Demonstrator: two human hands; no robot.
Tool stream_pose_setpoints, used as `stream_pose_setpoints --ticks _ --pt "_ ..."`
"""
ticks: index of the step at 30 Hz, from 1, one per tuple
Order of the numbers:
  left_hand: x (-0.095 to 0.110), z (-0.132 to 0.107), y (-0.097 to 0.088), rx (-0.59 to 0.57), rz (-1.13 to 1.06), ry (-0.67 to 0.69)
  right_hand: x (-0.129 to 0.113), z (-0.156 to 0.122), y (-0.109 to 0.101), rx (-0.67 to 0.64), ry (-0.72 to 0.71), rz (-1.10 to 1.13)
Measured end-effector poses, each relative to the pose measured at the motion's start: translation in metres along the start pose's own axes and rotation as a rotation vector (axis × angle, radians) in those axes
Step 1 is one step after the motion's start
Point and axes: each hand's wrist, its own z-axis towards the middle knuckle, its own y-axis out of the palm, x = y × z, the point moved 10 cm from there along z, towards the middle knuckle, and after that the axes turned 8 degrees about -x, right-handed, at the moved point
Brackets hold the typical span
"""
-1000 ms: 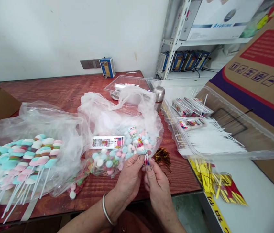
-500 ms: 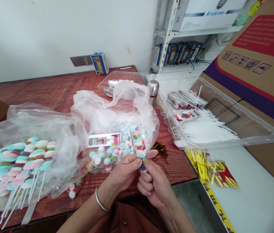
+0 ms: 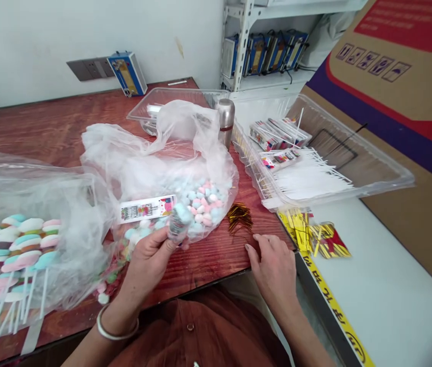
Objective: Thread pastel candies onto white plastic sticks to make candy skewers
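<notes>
My left hand (image 3: pixel 150 262) pinches a wrapped marshmallow stick (image 3: pixel 180 220) by its lower end, over the front of the table; the wrapped piece looks blurred. At the table's front right edge, my right hand (image 3: pixel 273 265) rests with thumb and forefinger apart and nothing visible in it. Just beyond its fingertips lies a bunch of gold twist ties (image 3: pixel 239 216). A clear bag of loose marshmallows (image 3: pixel 206 201) spreads behind my left hand, and a flat printed wrapper (image 3: pixel 146 209) lies on it. Marshmallow skewers on white sticks (image 3: pixel 20 250) fill the left side.
A clear tub (image 3: pixel 376 191) at right holds white sticks (image 3: pixel 307 176) and stacked printed wrappers (image 3: pixel 279 133). A steel flask (image 3: pixel 225 120) stands beside another clear tub (image 3: pixel 143 109). Yellow tie packets (image 3: pixel 330 239) lie on the white surface near a large carton (image 3: pixel 410 107).
My right hand has let go of the wrapped marshmallow stick and moved right, to the table edge by the gold ties. My left hand has carried the stick leftward. The view has shifted too.
</notes>
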Motion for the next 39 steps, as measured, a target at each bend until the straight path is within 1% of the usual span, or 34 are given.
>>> stream_pose_setpoints --ticks 2,5,8,11,14,16,18,20,22,25,29,32,34,35,37,39 --pt "0.009 -0.004 0.003 -0.052 0.172 0.049 -0.003 0.000 0.007 -0.026 -0.036 -0.144" --pt "0.026 -0.012 0.022 -0.206 0.333 0.147 -0.015 0.002 0.009 -0.050 -0.086 -0.279" --pt "0.034 -0.022 0.042 -0.361 0.457 0.185 -0.028 0.004 0.000 -0.023 -0.162 -0.371" --pt "0.035 -0.031 0.057 -0.445 0.610 0.235 -0.035 0.010 -0.014 0.007 -0.239 -0.435" --pt "0.034 -0.032 0.070 -0.444 0.793 0.289 -0.036 0.019 -0.030 0.019 -0.249 -0.498" --pt "0.035 -0.030 0.079 -0.433 0.888 0.323 -0.040 0.023 -0.044 0.066 -0.231 -0.504" --pt "0.042 -0.027 0.086 -0.393 0.932 0.372 -0.052 0.019 -0.057 0.131 -0.252 -0.456" --pt "0.051 -0.024 0.091 -0.323 0.931 0.426 -0.069 0.010 -0.063 0.181 -0.318 -0.374" --pt "0.059 -0.021 0.092 -0.244 0.912 0.458 -0.086 -0.001 -0.064 0.210 -0.386 -0.286" --pt "0.063 -0.016 0.090 -0.147 0.860 0.476 -0.101 -0.012 -0.060 0.228 -0.422 -0.171" --pt "0.061 -0.015 0.087 -0.084 0.789 0.495 -0.106 -0.017 -0.055 0.240 -0.412 -0.061" --pt "0.058 -0.011 0.079 -0.036 0.668 0.455 -0.106 -0.015 -0.052 0.242 -0.381 -0.014" --pt "0.055 -0.006 0.072 -0.001 0.490 0.394 -0.105 -0.012 -0.052 0.263 -0.354 0.023" --pt "0.051 -0.002 0.067 0.027 0.378 0.341 -0.105 -0.010 -0.052 0.281 -0.341 0.045" --pt "0.037 0.006 0.060 0.085 0.118 0.193 -0.105 -0.007 -0.052 0.321 -0.321 0.084" --pt "0.017 0.013 0.062 0.116 -0.204 0.034 -0.104 -0.003 -0.050 0.352 -0.305 0.138"
